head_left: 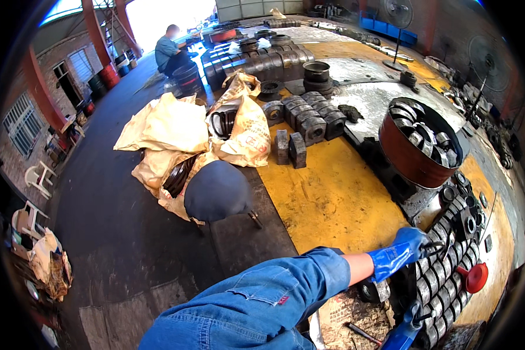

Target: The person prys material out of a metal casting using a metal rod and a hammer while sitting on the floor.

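My left hand (405, 251), in a blue rubber glove, reaches across to the right from a rolled denim sleeve. Its fingers are closed at a dark, curved piece (433, 247) over rows of metal rings (449, 271); the piece's kind is unclear. Low in the view is my right hand (407, 329), also blue-gloved and partly cut off by the lower edge. It is by the near end of those rows, its fingers mostly hidden. Beside the rows lies a red funnel-shaped object (476, 277). A tool with a dark handle (363, 333) rests on stained cardboard below my left forearm.
A rusty round drum (411, 153) full of metal rings stands beyond the rows. Metal blocks (312, 128) line the yellow floor sheet (326, 198). A round dark stool (219, 191) stands before torn paper sacks (163, 125). Another person (170, 52) sits far back; fans stand right.
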A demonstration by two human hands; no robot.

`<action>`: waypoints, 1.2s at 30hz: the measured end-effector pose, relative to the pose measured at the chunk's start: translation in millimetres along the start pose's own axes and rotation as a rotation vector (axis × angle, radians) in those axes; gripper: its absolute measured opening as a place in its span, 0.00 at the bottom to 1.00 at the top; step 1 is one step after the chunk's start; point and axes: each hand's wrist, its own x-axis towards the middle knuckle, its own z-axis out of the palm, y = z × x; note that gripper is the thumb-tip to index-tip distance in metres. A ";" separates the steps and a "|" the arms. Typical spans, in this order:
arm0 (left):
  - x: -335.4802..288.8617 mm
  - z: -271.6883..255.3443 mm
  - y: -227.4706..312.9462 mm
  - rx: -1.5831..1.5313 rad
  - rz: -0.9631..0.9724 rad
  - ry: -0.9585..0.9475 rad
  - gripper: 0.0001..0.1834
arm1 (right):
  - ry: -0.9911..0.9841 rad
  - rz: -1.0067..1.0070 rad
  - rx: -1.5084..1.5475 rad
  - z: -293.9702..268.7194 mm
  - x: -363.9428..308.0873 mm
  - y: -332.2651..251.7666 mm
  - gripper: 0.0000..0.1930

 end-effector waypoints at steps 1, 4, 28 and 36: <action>3.6 10.1 -0.6 -0.026 0.058 0.073 0.09 | 0.003 -0.013 -0.015 0.6 0.8 -3.7 0.16; -2.8 14.6 -0.7 -0.032 0.120 0.195 0.08 | -0.023 -0.014 -0.037 3.8 4.9 4.3 0.17; -3.4 6.8 5.6 0.040 -0.071 -0.143 0.06 | -0.039 0.037 -0.094 9.5 2.8 16.9 0.18; -6.4 0.5 1.2 0.097 -0.052 -0.245 0.09 | -0.016 0.093 -0.114 8.9 -10.3 24.2 0.19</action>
